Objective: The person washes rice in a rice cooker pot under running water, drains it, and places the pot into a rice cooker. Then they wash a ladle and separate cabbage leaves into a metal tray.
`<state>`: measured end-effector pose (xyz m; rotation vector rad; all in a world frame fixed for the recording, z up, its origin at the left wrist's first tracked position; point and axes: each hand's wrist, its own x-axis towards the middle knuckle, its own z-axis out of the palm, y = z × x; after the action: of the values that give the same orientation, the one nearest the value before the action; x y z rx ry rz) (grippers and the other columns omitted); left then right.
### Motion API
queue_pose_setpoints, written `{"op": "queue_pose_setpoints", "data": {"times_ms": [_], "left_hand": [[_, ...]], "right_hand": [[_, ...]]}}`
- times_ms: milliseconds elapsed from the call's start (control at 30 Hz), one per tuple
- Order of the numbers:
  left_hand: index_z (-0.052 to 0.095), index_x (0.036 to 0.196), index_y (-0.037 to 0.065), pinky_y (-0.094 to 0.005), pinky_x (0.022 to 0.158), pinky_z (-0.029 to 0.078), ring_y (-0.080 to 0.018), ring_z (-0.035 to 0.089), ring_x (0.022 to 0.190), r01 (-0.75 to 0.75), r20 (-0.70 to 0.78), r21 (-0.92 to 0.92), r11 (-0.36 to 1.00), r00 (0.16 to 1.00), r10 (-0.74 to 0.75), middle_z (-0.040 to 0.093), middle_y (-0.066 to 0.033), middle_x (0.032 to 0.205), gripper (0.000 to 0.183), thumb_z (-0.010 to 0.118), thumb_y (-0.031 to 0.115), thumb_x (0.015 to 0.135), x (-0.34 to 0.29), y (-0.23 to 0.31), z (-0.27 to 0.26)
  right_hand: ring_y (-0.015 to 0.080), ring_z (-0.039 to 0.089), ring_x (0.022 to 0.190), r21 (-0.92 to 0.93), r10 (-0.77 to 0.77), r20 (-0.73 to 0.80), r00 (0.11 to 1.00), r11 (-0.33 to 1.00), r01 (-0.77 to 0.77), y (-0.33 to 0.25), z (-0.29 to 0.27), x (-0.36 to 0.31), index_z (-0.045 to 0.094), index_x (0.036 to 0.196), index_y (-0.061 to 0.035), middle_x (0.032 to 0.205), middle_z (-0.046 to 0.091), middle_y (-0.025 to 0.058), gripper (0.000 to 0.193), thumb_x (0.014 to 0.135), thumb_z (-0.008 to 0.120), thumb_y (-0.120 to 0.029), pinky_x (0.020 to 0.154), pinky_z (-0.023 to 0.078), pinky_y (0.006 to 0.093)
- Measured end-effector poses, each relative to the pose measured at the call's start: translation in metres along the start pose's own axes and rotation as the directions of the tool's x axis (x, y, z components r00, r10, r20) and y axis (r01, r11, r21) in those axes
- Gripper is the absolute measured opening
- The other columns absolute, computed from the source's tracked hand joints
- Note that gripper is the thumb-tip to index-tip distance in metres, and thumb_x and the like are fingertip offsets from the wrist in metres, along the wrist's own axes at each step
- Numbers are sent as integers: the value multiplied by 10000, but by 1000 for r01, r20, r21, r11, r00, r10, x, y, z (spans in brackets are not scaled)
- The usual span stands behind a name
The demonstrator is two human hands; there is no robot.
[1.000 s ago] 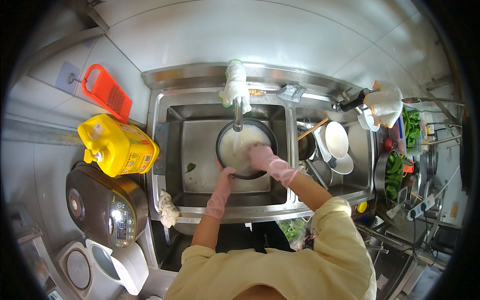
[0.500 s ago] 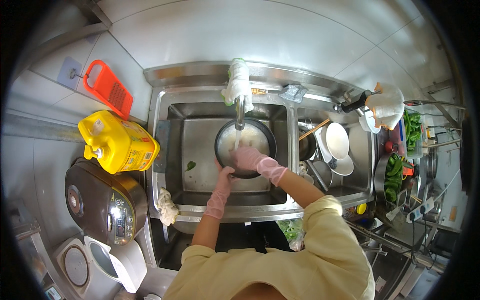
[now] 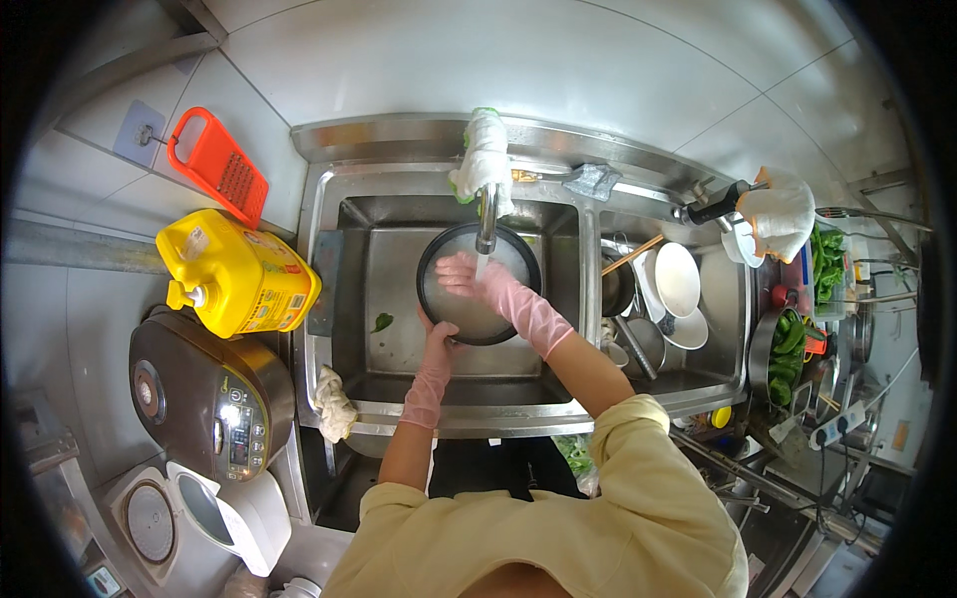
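A round dark-rimmed pot (image 3: 535, 287) stands in the large left basin, with cloudy whitish water (image 3: 485, 319) in it. My left hand (image 3: 438, 334), in a pink glove, grips the pot's near-left rim with the thumb over the edge. Inside the pot, my right hand (image 3: 478, 279), also gloved in pink, lies at the water with its fingers stretched out and a little apart. From the metal faucet (image 3: 487, 219), water runs down onto the right hand. A white cloth (image 3: 484, 159) is wrapped around the faucet. What lies under the water cannot be made out.
The right basin holds white bowls (image 3: 678, 279), chopsticks (image 3: 633, 254) and a pan. Left of the sink are a yellow jug (image 3: 239, 274), an orange grater (image 3: 219, 167) and a rice cooker (image 3: 204, 394). A rag (image 3: 334, 404) hangs over the front edge. Green peppers (image 3: 788, 349) sit far right.
My right hand has come up from the water, and its fingers now show stretched toward the left. The pot has shifted slightly left and toward the back, with my left hand still on its rim.
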<state>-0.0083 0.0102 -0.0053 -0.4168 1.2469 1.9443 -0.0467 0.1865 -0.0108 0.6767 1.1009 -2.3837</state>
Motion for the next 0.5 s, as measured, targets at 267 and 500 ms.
{"op": "queue_pose_setpoints", "data": {"times_ms": [267, 500], "left_hand": [[354, 1345, 255, -470, 802, 513, -266, 513, 1092, -46, 33, -47, 998, 998, 47, 473, -48, 1219, 693, 569, 192, 689, -1, -1, -1], [354, 1342, 234, -486, 814, 505, -278, 524, 1085, -1, 27, -24, 1000, 1000, 2, 476, -54, 1242, 687, 569, 187, 691, 1, -12, 1]], "right_hand": [[274, 450, 1272, 67, -38, -129, 991, 997, 47, 0, 20, -41, 543, 1276, 6, 1347, 525, 129, 593, 1017, 281, -459, 1084, 306, 406], [244, 428, 1296, -552, -94, -95, 991, 833, 26, -48, 32, -123, 457, 1372, -24, 1384, 492, 116, 662, 979, 355, -546, 1087, 312, 377]]}}
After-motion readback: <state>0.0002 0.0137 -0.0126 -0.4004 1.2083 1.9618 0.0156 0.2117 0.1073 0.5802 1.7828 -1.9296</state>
